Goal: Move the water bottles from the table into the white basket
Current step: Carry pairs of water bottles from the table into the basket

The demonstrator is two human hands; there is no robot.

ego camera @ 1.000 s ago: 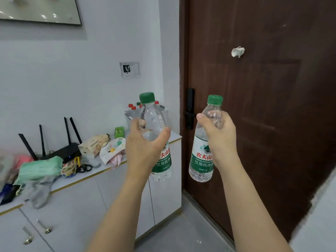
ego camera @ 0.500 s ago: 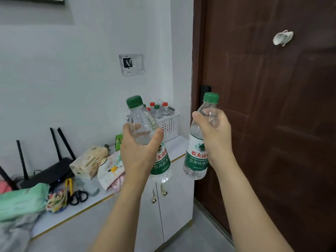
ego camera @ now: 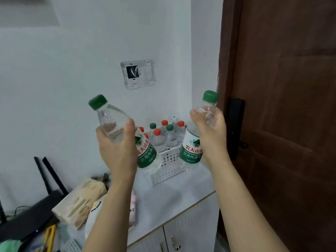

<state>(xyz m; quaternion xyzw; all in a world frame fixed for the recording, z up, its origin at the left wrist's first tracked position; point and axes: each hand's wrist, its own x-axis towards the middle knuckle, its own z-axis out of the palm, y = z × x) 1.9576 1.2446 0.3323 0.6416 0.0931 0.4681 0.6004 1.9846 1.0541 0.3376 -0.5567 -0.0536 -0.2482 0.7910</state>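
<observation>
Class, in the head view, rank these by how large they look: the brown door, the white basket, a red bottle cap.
1. brown door
2. white basket, partly hidden behind held bottles
3. red bottle cap

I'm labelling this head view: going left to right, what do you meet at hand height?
Left hand → bottle it holds → white basket of bottles → bottle in the right hand → right hand → black door handle.
</observation>
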